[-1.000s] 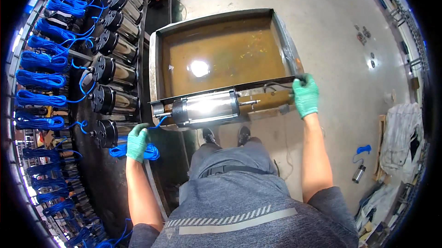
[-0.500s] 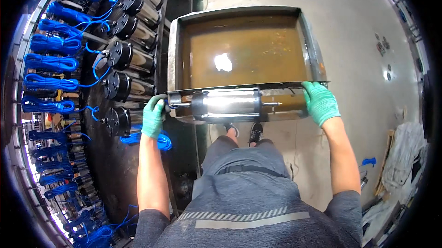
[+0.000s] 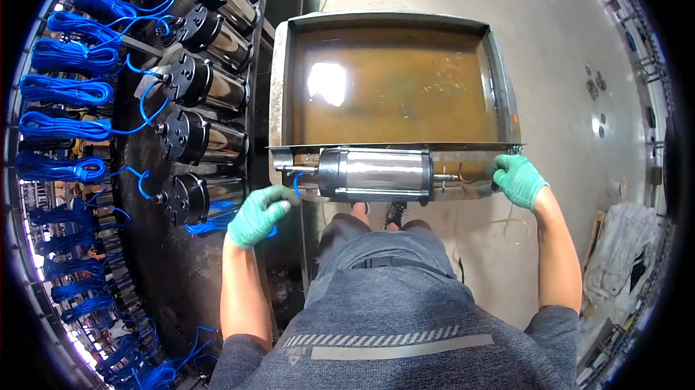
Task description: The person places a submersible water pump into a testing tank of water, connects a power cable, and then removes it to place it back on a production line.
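A shiny steel cylinder motor (image 3: 384, 171) with black end rings lies crosswise over the near part of a metal tank (image 3: 276, 86) of brownish liquid. My left hand (image 3: 259, 217), in a green glove, hovers off the cylinder's left end, its fingers loosely bent and the thumb apart. By its fingertips hangs a short stretch of blue cable (image 3: 297, 184); whether they touch it is unclear. My right hand (image 3: 523, 181), also gloved in green, has its fingers curled at the tank's right near corner, just below the end of a thin dark metal strip (image 3: 449, 147). Its fingertips are partly hidden.
On my left, a rack holds a row of similar steel cylinders (image 3: 228, 86) with black ends. Bundled blue cables (image 3: 65, 89) hang beyond them. Grey floor (image 3: 565, 49) lies to the right, with small dark parts (image 3: 595, 82) and a whitish plastic-like heap (image 3: 619, 252).
My left hand has come off the cylinder's left end and moved right and toward me. My right hand has slid down from the strip's end. Cylinder and tank appear shifted right in view.
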A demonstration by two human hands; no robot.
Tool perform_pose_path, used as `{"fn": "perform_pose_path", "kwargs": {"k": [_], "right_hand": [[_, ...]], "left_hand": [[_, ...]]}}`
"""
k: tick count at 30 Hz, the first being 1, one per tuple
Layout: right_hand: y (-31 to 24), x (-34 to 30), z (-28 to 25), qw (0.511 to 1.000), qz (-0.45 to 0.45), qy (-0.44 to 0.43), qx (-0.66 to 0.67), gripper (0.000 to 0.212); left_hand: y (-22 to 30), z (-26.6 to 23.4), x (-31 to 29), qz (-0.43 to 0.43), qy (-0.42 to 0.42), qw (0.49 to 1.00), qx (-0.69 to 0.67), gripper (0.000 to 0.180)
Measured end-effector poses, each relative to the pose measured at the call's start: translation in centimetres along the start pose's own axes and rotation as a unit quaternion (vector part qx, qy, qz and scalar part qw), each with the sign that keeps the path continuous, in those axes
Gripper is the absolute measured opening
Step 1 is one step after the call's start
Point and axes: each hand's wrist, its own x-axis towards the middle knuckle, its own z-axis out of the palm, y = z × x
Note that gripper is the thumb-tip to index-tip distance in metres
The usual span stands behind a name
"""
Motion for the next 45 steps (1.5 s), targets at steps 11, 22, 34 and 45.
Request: {"fn": "perform_pose_path", "kwargs": {"k": [11, 22, 34, 45], "right_hand": [[-3.5, -1.9, 2.4, 0.960, 0.125, -0.052, 0.246, 0.026], [-4.1, 0.0, 4.2, 0.972, 0.088, -0.012, 0.220, 0.027], [-3.5, 2.1, 4.7, 0.983, -0.003, 0.098, 0.153, 0.028], [-8.1, -1.8, 2.4, 0.730, 0.135, -0.010, 0.670, 0.023]], "left_hand": [[-8.4, -1.6, 0.8, -0.114, 0.171, 0.978, -0.027, 0.020], [-0.8, -1.5, 5.4, -0.020, 0.122, 0.990, -0.062, 0.019], [-0.6, -2.1, 8.4, -0.051, 0.055, 0.997, -0.007, 0.020], [2.0, -1.7, 3.7, 0.013, 0.125, 0.977, -0.173, 0.022]]}}
